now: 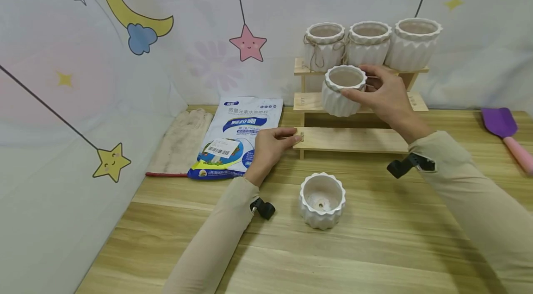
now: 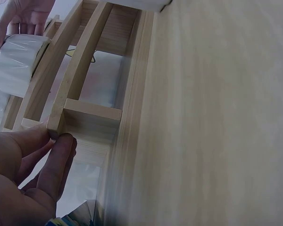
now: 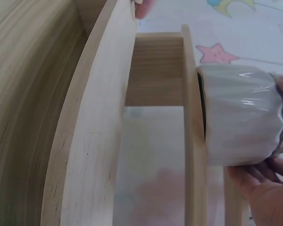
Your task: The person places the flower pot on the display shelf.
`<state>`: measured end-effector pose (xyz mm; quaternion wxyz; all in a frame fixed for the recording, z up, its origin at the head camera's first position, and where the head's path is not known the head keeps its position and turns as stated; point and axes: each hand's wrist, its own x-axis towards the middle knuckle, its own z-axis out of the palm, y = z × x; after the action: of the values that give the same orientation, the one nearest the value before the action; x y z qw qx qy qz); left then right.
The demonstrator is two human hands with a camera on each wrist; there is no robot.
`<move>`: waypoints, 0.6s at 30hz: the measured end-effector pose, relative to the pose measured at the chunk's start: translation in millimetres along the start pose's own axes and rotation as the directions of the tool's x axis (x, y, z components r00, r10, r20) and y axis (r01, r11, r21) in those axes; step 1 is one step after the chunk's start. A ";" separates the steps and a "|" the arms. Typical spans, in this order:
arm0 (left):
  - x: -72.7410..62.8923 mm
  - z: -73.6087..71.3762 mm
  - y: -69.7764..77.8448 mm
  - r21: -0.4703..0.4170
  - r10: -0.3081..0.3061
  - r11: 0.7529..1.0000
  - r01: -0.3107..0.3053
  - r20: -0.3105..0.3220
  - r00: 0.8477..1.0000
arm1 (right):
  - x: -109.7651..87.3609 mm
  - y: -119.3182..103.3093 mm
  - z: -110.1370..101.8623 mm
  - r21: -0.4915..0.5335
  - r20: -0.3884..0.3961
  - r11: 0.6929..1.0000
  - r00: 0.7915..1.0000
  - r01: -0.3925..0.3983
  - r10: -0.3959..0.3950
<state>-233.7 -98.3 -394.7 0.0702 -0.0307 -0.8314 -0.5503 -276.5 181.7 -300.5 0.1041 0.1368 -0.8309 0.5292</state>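
My right hand [image 1: 385,95] grips a white ribbed ceramic flower pot [image 1: 342,95] near its scalloped rim, thumb in front and fingers behind. In the head view the pot overlaps the middle tier of a three-tier wooden stand [image 1: 354,139]; in the right wrist view the pot's [image 3: 240,115] base is right at the shelf board. With thumb and fingers my left hand [image 1: 270,148] pinches the left end of the lowest shelf, and the left wrist view shows these fingers [image 2: 59,160] at the board's corner. Three white pots, among them a twine-tied one [image 1: 325,48], stand along the top tier.
Another white pot [image 1: 322,201] stands on the wooden table in front of the stand. Left of the stand lie a fertilizer bag [image 1: 235,134] and a beige cloth [image 1: 181,143]. A purple shovel with a pink handle [image 1: 501,125] lies at the right. A patterned curtain [image 1: 200,16] hangs behind.
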 end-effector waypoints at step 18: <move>0.9 0.6 -0.9 0.010 -0.004 1.000 0.004 0.001 1.000 | -2.1 -3.8 0.6 0.023 0.009 0.999 0.999 -0.032 0.032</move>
<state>-234.7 -98.1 -395.6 0.0691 -0.0290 -0.8343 -0.5461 -273.2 179.8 -298.2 0.0908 0.1270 -0.8273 0.5396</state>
